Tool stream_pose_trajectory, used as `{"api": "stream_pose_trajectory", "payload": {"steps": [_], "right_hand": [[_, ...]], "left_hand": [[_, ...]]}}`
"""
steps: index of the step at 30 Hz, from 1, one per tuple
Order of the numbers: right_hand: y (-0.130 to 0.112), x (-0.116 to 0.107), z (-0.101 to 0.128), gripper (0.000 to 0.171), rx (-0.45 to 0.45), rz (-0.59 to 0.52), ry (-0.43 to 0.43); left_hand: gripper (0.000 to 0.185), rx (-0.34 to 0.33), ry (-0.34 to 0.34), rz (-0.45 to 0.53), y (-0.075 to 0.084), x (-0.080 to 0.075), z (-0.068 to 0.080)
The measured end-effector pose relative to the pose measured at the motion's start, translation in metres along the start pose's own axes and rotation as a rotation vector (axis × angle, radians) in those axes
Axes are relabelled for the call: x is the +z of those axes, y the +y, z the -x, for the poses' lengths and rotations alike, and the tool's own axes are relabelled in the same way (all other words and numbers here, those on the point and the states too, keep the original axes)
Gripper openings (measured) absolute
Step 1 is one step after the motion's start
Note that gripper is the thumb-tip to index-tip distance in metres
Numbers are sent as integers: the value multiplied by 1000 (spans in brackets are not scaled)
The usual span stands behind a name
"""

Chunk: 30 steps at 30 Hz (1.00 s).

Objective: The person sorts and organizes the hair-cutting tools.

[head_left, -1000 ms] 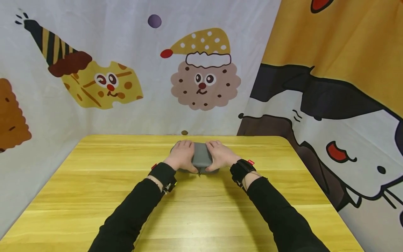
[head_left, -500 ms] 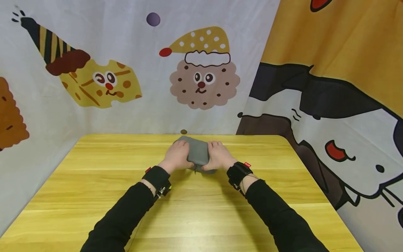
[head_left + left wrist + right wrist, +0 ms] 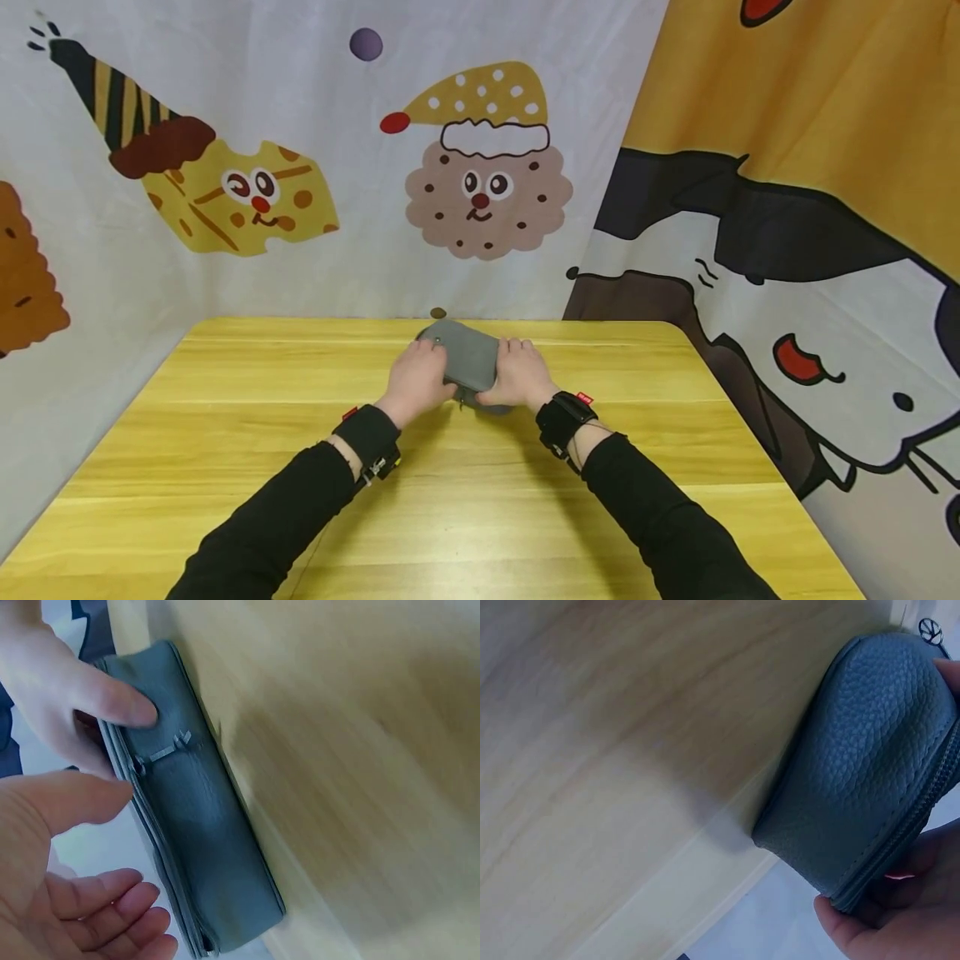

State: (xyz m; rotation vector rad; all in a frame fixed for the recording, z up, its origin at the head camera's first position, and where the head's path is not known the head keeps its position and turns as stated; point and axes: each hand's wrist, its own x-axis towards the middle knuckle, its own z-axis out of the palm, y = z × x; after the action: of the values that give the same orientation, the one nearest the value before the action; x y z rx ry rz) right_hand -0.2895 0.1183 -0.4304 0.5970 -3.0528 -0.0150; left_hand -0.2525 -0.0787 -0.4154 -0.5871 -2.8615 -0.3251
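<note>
A grey zip pouch (image 3: 471, 357) with a pebbled, leather-like surface is near the far edge of the table, its left side tilted up. My right hand (image 3: 520, 373) grips its right end, the thumb (image 3: 124, 705) lying on the front face beside the zip pull (image 3: 169, 750) in the left wrist view. At the pouch's left side is my left hand (image 3: 414, 375); the left wrist view shows its thumb and loosely bent fingers (image 3: 112, 922) spread apart, right at the zipped edge. Part of the right hand (image 3: 907, 922) shows below the pouch in the right wrist view.
The wood-grain table (image 3: 465, 517) spreads toward me and to both sides. Behind it hangs a white curtain (image 3: 300, 287) with cartoon food prints, and a yellow and dark cartoon print (image 3: 750, 233) covers the right side. Both wrists wear black bands (image 3: 367, 437).
The left side of the pouch has risen and turned away from me. My left hand has slid left, uncovering more of the pouch; my right hand has shifted slightly left.
</note>
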Motion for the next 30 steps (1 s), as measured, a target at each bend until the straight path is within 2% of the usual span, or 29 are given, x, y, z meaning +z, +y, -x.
{"api": "stream_pose_trajectory", "payload": {"steps": [3,9,12,16,19,30], "right_hand": [[-1,1,0,115,17,-12,-4],[-1,2,0,116,25,-12,-27],[-1,2,0,117,26,-15,-26],[-2,1,1,116,26,-8,-24],[-2,1,1,116,29,6,-30],[-1,3,-1,117,24,-8,-8]], "left_hand": [[35,-23,20,44,4,1,3],[26,-86,-12,72,9,7,10],[23,-122,-20,121,9,9,12],[39,-159,-69,198,9,14,14],[48,-160,-83,220,9,20,15],[50,-158,-52,229,13,34,10]]}}
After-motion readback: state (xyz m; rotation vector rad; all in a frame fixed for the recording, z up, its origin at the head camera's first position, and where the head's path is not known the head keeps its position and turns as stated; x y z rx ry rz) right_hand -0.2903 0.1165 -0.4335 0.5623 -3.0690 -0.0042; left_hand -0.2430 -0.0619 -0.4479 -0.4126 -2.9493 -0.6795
